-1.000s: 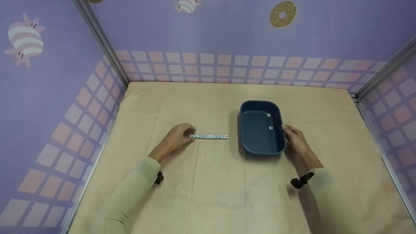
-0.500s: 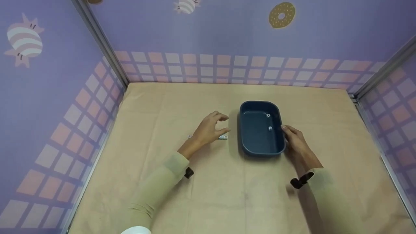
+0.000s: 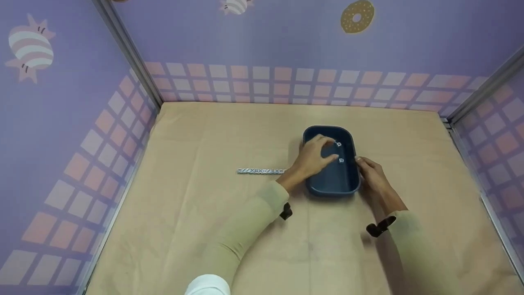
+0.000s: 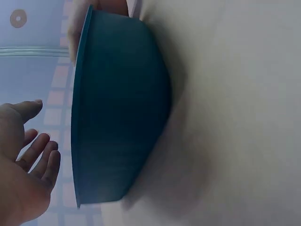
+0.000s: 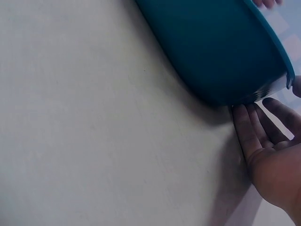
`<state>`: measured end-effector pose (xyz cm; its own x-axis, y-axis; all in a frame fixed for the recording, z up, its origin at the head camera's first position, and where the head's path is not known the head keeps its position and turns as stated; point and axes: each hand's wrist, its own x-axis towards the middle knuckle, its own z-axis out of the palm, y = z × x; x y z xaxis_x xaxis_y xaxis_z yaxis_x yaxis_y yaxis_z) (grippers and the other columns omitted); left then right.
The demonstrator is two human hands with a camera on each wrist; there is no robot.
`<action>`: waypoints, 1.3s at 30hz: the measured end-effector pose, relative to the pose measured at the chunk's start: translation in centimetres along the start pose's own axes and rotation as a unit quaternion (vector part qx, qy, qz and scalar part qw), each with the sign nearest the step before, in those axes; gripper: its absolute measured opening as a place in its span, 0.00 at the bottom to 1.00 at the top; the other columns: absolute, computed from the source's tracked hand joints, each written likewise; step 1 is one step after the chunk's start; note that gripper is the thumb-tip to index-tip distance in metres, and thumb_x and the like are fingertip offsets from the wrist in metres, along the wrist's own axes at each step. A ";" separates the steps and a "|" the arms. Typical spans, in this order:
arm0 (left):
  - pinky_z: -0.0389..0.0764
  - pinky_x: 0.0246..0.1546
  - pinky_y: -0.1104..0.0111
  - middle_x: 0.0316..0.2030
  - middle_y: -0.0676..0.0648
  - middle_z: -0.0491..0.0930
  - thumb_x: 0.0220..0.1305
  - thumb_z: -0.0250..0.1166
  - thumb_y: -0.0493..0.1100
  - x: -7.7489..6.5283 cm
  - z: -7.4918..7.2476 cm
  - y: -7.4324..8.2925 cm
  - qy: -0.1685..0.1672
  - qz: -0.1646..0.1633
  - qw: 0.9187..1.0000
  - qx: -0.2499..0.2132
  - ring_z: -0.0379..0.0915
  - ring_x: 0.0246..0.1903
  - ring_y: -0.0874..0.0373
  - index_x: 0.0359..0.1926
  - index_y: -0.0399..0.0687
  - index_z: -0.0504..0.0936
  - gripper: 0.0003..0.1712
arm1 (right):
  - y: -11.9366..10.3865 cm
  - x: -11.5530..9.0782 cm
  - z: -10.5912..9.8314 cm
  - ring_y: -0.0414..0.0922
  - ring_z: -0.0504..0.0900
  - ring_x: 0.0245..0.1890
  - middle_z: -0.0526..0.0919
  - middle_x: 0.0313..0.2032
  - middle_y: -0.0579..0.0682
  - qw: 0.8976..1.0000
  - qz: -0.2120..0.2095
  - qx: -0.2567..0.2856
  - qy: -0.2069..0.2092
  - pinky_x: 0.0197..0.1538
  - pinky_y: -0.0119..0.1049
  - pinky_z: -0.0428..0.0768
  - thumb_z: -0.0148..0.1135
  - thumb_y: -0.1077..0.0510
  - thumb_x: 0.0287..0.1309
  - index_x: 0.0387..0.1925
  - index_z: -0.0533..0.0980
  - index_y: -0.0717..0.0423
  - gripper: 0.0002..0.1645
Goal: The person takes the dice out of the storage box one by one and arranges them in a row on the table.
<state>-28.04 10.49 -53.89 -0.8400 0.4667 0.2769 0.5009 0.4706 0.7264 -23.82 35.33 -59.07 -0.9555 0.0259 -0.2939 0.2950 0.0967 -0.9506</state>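
Note:
A dark blue rectangular basin [image 3: 328,180] stands on the cloth, right of the middle. My right hand [image 3: 373,174] holds its right side, the thumb up at the rim and the fingers against the outer wall in the right wrist view. My left hand [image 3: 313,157] hovers over the basin's opening, thumb and fingers apart with nothing between them. Inside lie two small white cubes with dark marks, a far cube [image 3: 338,144] near the left fingertips and a nearer cube [image 3: 341,160] by the thumb. To the left lies a straight row of similar dice-like cubes [image 3: 260,171], its right end hidden by my left wrist.
A beige cloth [image 3: 213,139] covers the table. Purple printed panels [image 3: 262,45] enclose it at the back and both sides, with metal posts [image 3: 131,53] at the corners. Black straps show at both sleeves.
My left hand has let go of the left end of the cube row and moved right, over the basin. The row stays in place, and the right hand keeps its hold on the basin.

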 end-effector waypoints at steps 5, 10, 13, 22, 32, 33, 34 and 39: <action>0.74 0.59 0.77 0.57 0.46 0.80 0.70 0.74 0.46 1.5 2.2 0.5 -0.008 -0.024 1.000 -0.011 0.79 0.59 0.52 0.66 0.40 0.80 0.28 | -0.1 0.1 -0.1 0.54 0.59 0.80 0.64 0.78 0.61 1.000 0.001 0.001 -0.005 0.81 0.48 0.54 0.54 0.36 0.79 0.79 0.63 0.62 0.44; 0.74 0.59 0.77 0.58 0.46 0.81 0.71 0.73 0.44 1.9 4.1 0.4 -0.019 -0.056 0.998 -0.020 0.79 0.59 0.54 0.66 0.40 0.79 0.27 | 0.1 0.3 -0.3 0.53 0.59 0.80 0.63 0.78 0.61 1.000 0.008 0.014 -0.003 0.82 0.47 0.53 0.52 0.39 0.81 0.79 0.62 0.63 0.41; 0.74 0.61 0.76 0.61 0.46 0.80 0.72 0.72 0.44 1.9 5.1 0.2 -0.048 -0.074 0.996 -0.009 0.77 0.62 0.57 0.69 0.42 0.78 0.28 | 0.2 0.5 -0.3 0.53 0.58 0.80 0.63 0.78 0.62 1.000 0.016 0.022 0.000 0.82 0.47 0.52 0.51 0.41 0.82 0.80 0.62 0.63 0.40; 0.73 0.67 0.70 0.65 0.46 0.79 0.72 0.72 0.46 2.3 6.4 -0.4 -0.120 -0.098 0.986 0.055 0.74 0.65 0.58 0.70 0.47 0.79 0.28 | -1.0 -0.1 -0.2 0.54 0.54 0.82 0.60 0.80 0.62 0.999 0.031 0.009 -0.010 0.82 0.47 0.49 0.50 0.43 0.83 0.80 0.59 0.65 0.39; 0.78 0.56 0.71 0.52 0.51 0.82 0.74 0.69 0.43 2.3 6.7 -0.6 -0.135 -0.048 0.977 0.158 0.78 0.53 0.60 0.58 0.52 0.89 0.14 | -0.2 -0.1 -0.2 0.52 0.53 0.82 0.61 0.80 0.59 1.000 0.015 0.007 -0.005 0.82 0.47 0.50 0.52 0.38 0.81 0.81 0.59 0.61 0.43; 0.79 0.56 0.71 0.51 0.51 0.82 0.74 0.69 0.42 2.3 6.7 -0.6 -0.135 -0.044 0.976 0.162 0.78 0.52 0.60 0.56 0.52 0.90 0.12 | -0.2 -0.1 -0.2 0.52 0.53 0.82 0.61 0.80 0.59 1.000 0.015 0.008 -0.004 0.82 0.47 0.50 0.52 0.38 0.81 0.81 0.59 0.61 0.43; 0.79 0.55 0.71 0.50 0.51 0.82 0.75 0.68 0.41 2.3 6.7 -0.7 -0.136 -0.044 0.976 0.163 0.79 0.51 0.61 0.54 0.51 0.90 0.11 | -0.2 -0.1 -0.2 0.52 0.53 0.82 0.61 0.80 0.59 1.000 0.015 0.011 -0.004 0.82 0.47 0.49 0.52 0.38 0.81 0.81 0.60 0.61 0.43; 0.79 0.53 0.72 0.48 0.52 0.82 0.75 0.66 0.40 2.4 6.5 -0.7 -0.123 -0.043 0.981 0.145 0.78 0.49 0.62 0.51 0.51 0.90 0.09 | -0.2 0.0 0.0 0.52 0.54 0.82 0.62 0.79 0.60 1.000 0.010 0.012 0.002 0.82 0.46 0.50 0.53 0.38 0.80 0.80 0.61 0.63 0.43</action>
<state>-29.05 16.12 -57.82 -0.8237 0.5658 0.0363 0.4990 0.6930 0.5203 -23.83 35.27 -58.89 -0.9497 0.0307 -0.3117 0.3132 0.0727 -0.9469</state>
